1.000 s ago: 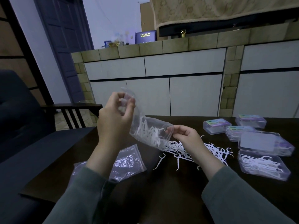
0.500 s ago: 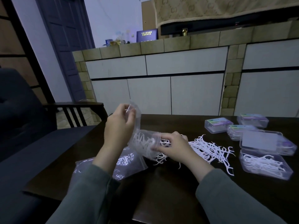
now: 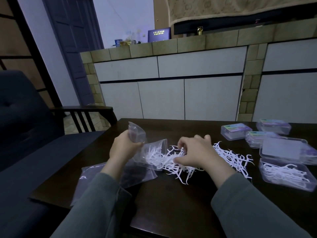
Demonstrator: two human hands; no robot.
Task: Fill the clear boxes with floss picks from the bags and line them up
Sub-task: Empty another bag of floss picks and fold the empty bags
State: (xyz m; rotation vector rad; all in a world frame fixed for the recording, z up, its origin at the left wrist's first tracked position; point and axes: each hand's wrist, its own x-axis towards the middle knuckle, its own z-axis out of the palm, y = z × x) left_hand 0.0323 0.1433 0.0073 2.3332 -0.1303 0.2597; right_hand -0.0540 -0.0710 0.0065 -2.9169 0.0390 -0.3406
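Lowered to the table since a second ago, our left hand (image 3: 124, 147) grips the bag (image 3: 151, 152) while our right hand (image 3: 197, 154), fingers curled, rakes floss picks (image 3: 228, 156) beside it.

On my feed the person wears long sleeves of a muted grey-green — the dim, bluish light makes the exact shade hard to call. The left sleeve (image 3: 96, 201) bunches in soft folds and ends loosely at the wrist; the right sleeve (image 3: 247, 208) looks smoother, its cuff plain. The left hand (image 3: 122, 148) and right hand (image 3: 197, 154) are bare — no gloves, rings or watch visible.
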